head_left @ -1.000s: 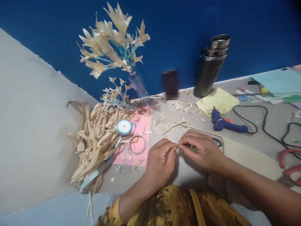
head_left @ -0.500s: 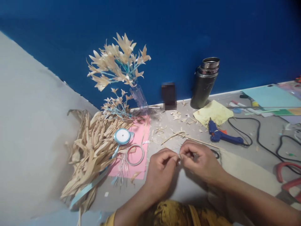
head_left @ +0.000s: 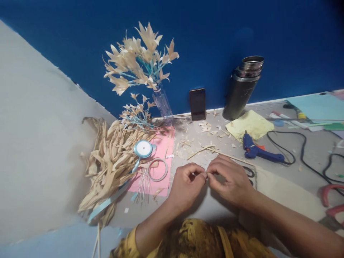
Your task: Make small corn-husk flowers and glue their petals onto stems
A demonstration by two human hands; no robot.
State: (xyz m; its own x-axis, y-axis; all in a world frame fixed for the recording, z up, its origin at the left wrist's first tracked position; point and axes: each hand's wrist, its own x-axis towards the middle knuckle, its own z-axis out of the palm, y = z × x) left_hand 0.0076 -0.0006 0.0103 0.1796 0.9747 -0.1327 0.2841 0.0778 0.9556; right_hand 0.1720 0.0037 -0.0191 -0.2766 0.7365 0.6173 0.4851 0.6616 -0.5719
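Note:
My left hand (head_left: 188,186) and my right hand (head_left: 230,181) meet at the fingertips above the near part of the table. Thumb and forefinger are pinched on each side, and whatever sits between them is too small to make out. Just beyond the hands lies a thin straw-coloured strip (head_left: 200,152), beside a long thin stick (head_left: 236,156). To the left, a roll of tape (head_left: 157,170) and several thin wires (head_left: 142,191) rest on pink paper (head_left: 164,143). A spool of light blue ribbon (head_left: 143,148) lies on a heap of dried husks (head_left: 107,161).
Husk flowers (head_left: 142,61) stand in a clear bottle (head_left: 162,104). A phone (head_left: 197,104) and a dark flask (head_left: 242,89) are against the blue wall. Right of my hands are a blue glue gun (head_left: 259,150) with its cord, yellow paper (head_left: 251,123) and red-handled pliers (head_left: 329,195). Scraps litter the tabletop.
The camera view has shifted, so the scene sits slightly higher and farther right. My fingertips have come together, closing the small gap between the hands.

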